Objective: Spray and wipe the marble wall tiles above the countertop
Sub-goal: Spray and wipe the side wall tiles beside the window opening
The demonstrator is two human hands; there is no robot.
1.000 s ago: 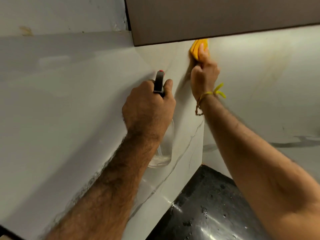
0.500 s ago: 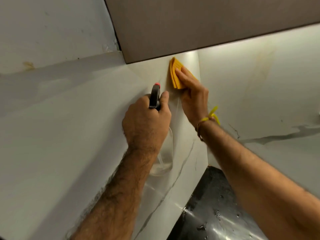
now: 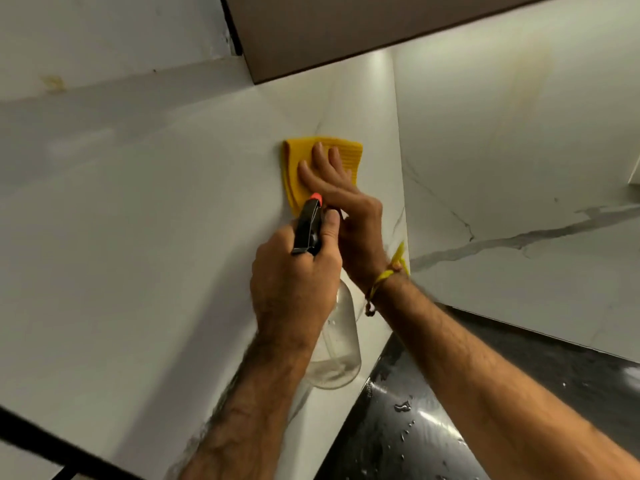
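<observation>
Flat fingers of the right hand (image 3: 346, 202) press the yellow cloth (image 3: 325, 161) against the marble wall tiles (image 3: 156, 220) near the corner while the left hand (image 3: 294, 282) grips the spray bottle (image 3: 337, 348), so wiping looks underway, with the streaked adjoining tiles seemingly left.

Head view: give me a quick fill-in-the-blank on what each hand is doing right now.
1. The right hand presses a ______ cloth flat on the wall tile.
2. The left hand grips a clear spray ______.
3. The sprayer's nozzle tip is coloured ______.
4. Water drops lie on the ______ countertop.

Missing words: yellow; bottle; red; black
</observation>
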